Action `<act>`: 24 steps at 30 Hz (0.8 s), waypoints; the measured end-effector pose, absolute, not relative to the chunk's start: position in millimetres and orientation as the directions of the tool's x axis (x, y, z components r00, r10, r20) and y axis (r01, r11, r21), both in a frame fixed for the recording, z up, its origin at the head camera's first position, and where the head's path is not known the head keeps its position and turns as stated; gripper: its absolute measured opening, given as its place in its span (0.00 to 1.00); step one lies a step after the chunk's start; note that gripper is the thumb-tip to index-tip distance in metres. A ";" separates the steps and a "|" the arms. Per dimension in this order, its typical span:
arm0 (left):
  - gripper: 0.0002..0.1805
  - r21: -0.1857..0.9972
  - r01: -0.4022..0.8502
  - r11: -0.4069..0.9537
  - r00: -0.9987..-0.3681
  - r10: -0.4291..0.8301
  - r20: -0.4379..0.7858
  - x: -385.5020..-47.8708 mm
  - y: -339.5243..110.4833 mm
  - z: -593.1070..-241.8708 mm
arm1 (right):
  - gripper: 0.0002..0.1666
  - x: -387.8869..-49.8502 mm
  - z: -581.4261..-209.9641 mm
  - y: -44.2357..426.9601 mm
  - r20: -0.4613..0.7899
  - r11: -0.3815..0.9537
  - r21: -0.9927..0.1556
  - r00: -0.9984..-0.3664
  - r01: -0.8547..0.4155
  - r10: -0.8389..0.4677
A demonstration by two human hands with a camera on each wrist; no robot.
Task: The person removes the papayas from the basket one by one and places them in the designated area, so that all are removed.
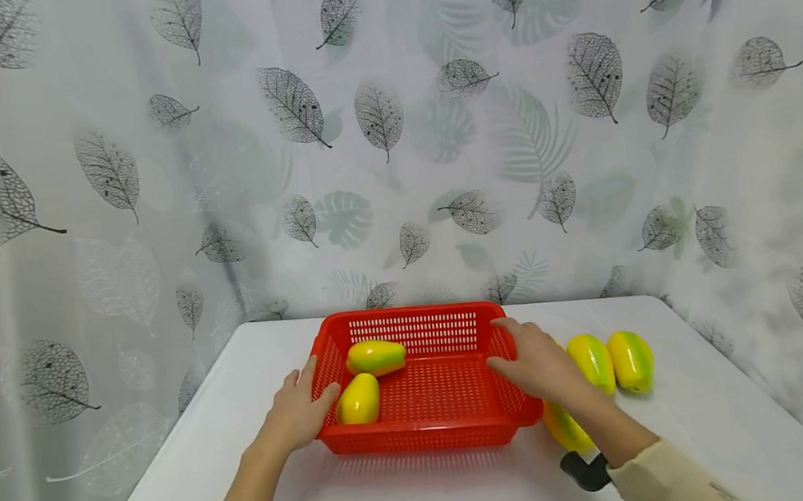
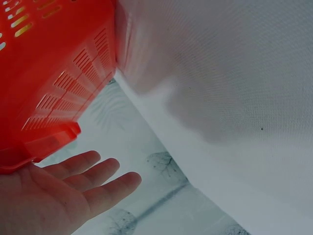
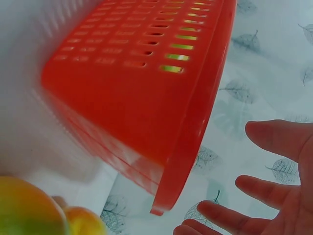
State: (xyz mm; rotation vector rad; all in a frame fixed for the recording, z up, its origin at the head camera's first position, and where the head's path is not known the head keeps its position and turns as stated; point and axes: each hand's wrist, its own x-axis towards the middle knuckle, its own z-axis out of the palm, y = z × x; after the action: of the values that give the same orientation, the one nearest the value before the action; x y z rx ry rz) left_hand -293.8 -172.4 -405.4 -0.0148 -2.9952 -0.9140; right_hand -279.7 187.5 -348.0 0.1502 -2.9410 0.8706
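Basket (image 1: pixel 422 427) part-loaded, a hand at either end

Right in the centre sat the red slotted basket, upright on the white table (image 1: pixel 702 406), two papaya-like fruits inside! The back fruit (image 1: pixel 376 357) lay on its side towards the left end, with the front fruit (image 1: pixel 359 400) just before it. Past the right end, three more: the middle fruit (image 1: pixel 591 363) and far-right fruit (image 1: pixel 632 360) side by side, the near fruit (image 1: pixel 565 428) beside the basket's front corner. Loading looked part-way along, by that count: two in, at least three out.

And the fingers? The left hand (image 1: pixel 299 407) met the left rim, its fingers reaching out nearly straight, not wrapped round it. The right hand (image 1: pixel 539 360) was spread wide at the other end, and the right wrist view showed those fingers clear of the rim, holding nothing.

Tricky sightlines, though! The right hand and forearm masked some of the outside fruit; whether a yellow sliver there belonged to another, nobody could tell. The left thumb escaped the left wrist view, and the right wrist view cut its fruit off at the bottom edge.
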 end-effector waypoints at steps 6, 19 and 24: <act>0.44 0.559 0.015 0.829 -1.000 0.006 0.018 -294.7 -173.5 -407.5 | 0.40 -282.4 -350.2 175.5 0.106 0.832 -0.537 -0.990 -0.137 -0.095; 0.44 0.572 0.013 0.820 -1.000 0.005 0.015 -293.2 -173.7 -406.6 | 0.41 -291.0 -358.3 143.0 0.124 0.825 -0.538 -0.984 -0.175 -0.128; 0.44 0.581 0.010 0.814 -1.000 0.004 0.012 -293.1 -172.8 -405.5 | 0.41 -293.0 -364.1 131.2 0.104 0.806 -0.569 -0.986 -0.166 -0.130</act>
State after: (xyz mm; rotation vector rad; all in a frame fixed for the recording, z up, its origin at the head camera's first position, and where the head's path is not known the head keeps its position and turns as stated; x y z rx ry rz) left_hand -293.1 -172.8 -405.5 -0.0113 -2.9817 -0.9549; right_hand -293.0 131.2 -364.1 0.2407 -2.9283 0.9309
